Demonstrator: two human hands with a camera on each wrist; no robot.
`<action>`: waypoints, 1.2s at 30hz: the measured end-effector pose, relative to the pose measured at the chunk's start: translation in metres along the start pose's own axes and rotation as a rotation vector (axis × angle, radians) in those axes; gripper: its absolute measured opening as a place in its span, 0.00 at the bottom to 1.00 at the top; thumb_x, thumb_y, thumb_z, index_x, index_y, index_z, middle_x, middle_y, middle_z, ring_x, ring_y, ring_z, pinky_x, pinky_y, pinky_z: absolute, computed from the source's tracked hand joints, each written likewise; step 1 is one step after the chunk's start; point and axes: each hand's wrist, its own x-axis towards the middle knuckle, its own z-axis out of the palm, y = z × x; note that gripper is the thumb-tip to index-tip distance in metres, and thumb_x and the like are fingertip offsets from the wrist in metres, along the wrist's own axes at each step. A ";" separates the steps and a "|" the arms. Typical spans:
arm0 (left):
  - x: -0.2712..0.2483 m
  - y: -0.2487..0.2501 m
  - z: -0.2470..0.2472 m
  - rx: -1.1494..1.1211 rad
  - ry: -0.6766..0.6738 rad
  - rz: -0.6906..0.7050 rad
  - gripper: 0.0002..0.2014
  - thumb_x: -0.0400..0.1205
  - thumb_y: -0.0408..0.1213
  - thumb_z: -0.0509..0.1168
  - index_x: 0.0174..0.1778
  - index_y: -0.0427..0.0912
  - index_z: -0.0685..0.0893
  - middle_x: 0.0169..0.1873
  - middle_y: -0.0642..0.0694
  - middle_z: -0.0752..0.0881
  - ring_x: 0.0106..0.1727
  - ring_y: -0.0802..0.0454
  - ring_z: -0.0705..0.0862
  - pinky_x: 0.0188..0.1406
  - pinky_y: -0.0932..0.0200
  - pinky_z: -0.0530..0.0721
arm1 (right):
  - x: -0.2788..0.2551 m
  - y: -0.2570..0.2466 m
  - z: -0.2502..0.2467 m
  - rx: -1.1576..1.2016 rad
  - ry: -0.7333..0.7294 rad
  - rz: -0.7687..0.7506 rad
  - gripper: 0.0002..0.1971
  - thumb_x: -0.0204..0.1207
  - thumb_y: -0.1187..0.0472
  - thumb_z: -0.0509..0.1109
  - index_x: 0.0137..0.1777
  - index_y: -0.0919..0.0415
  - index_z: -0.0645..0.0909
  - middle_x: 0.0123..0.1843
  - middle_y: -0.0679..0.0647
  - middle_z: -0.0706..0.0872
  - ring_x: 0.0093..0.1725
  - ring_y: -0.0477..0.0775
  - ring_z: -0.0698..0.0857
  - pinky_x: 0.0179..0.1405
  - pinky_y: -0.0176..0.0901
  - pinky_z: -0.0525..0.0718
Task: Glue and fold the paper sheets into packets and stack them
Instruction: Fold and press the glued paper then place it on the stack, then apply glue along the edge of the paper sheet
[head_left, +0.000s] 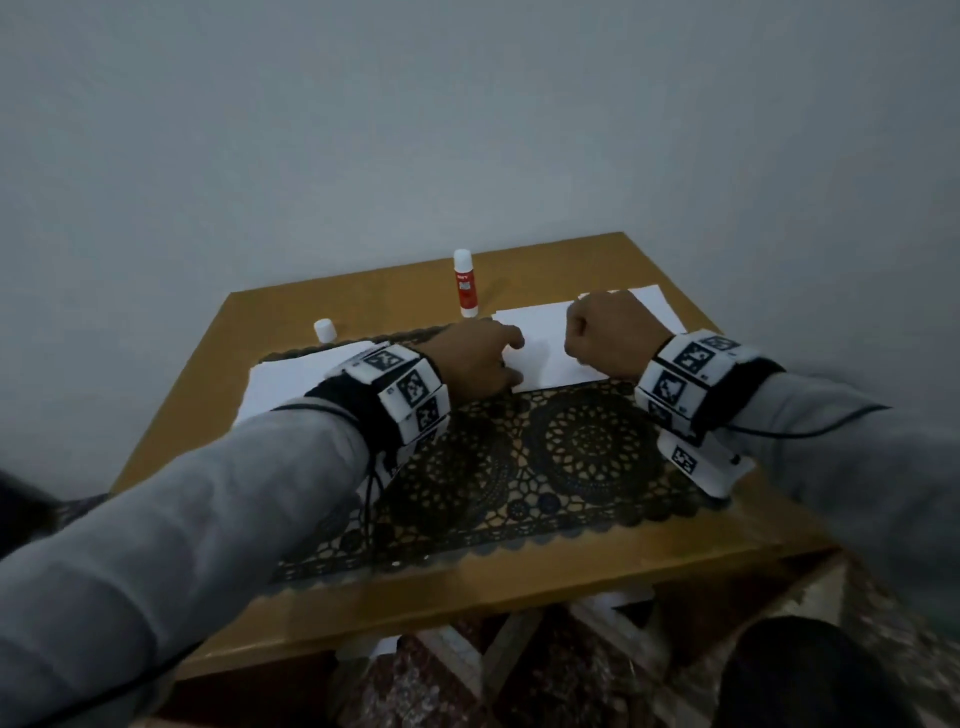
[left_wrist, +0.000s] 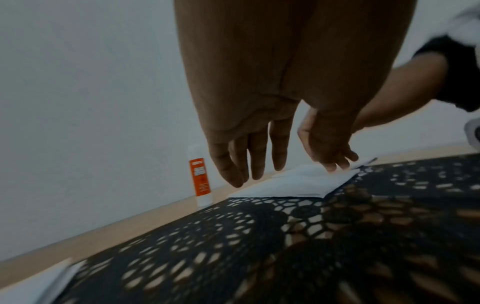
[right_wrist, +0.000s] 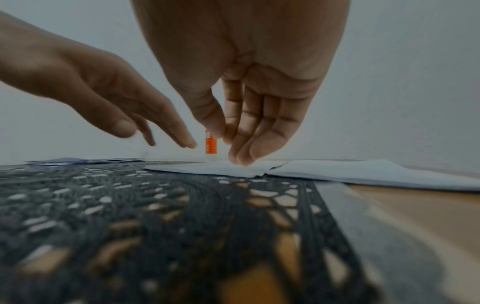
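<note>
A folded white paper (head_left: 540, 343) lies at the far edge of the black lace mat (head_left: 571, 457). My right hand (head_left: 602, 338) presses its bent fingertips (right_wrist: 241, 161) down on that paper (right_wrist: 221, 169), thumb beside the index finger. Just to the paper's left, my left hand (head_left: 483, 364) hangs with its fingers (left_wrist: 257, 164) straight and holds nothing; they are just over the paper's (left_wrist: 298, 183) left edge. The red and white glue stick (head_left: 465, 283) stands uncapped behind the paper, and its white cap (head_left: 323, 330) sits to the left.
A stack of white sheets (head_left: 291, 374) lies at the left of the wooden table (head_left: 519, 582). More white sheets (head_left: 657, 306) lie under and behind my right hand. A grey wall rises just past the table's far edge.
</note>
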 end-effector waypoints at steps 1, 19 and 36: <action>0.008 0.006 0.003 0.020 -0.019 0.012 0.26 0.83 0.49 0.63 0.76 0.45 0.70 0.73 0.44 0.75 0.71 0.45 0.74 0.71 0.52 0.72 | 0.001 0.002 0.000 0.019 0.020 0.022 0.08 0.72 0.64 0.66 0.32 0.63 0.80 0.40 0.58 0.87 0.40 0.58 0.85 0.43 0.51 0.86; 0.029 0.022 0.007 0.074 0.142 0.196 0.10 0.81 0.32 0.63 0.53 0.37 0.89 0.52 0.43 0.89 0.52 0.46 0.85 0.51 0.60 0.78 | 0.009 0.013 -0.002 0.113 0.141 0.152 0.14 0.69 0.68 0.64 0.24 0.62 0.67 0.31 0.59 0.80 0.41 0.63 0.87 0.34 0.45 0.80; -0.079 -0.039 -0.003 0.157 0.078 0.128 0.13 0.70 0.21 0.61 0.41 0.43 0.79 0.43 0.55 0.75 0.47 0.57 0.70 0.44 0.74 0.72 | 0.004 0.009 -0.007 0.115 0.120 0.142 0.18 0.73 0.67 0.67 0.22 0.57 0.72 0.30 0.58 0.83 0.35 0.59 0.86 0.42 0.49 0.88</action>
